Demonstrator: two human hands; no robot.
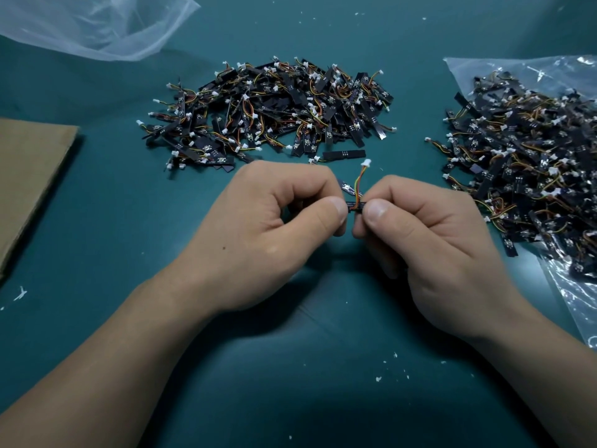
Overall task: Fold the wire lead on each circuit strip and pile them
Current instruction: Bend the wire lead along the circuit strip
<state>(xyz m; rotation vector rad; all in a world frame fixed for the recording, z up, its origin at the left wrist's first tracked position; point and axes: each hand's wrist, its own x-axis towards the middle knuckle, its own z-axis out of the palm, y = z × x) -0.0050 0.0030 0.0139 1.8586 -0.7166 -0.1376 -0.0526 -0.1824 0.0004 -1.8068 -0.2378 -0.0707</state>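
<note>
Both hands meet just above the green surface (pixel 290 367), sharing one circuit strip (pixel 354 205). The left hand (pixel 268 227) pinches one end between thumb and curled fingers (pixel 334 210). The right hand (pixel 429 234) pinches the other end the same way, so the thumbs nearly touch and only a short dark piece of strip shows between them. This tight two-sided grip probably keeps the strip steady while the wire lead (pixel 358 182) is bent. The orange, yellow and green lead rises from the pinch, with its white connector (pixel 366 162) pointing away from the person, so the fold looks unfinished. Just beyond the hands lies a loose central heap of strips (pixel 268 108), within easy reach, which is probably where finished pieces go. A second heap (pixel 533 163) lies to the right on a clear plastic bag (pixel 568 305) and looks like the supply, though I cannot tell for sure which heap is which. A second plastic bag (pixel 97 24) lies at the far left and a sheet of cardboard (pixel 29 176) at the left edge. The strips have tiny pale markings, too small to read, and no brand or label is legible.
</note>
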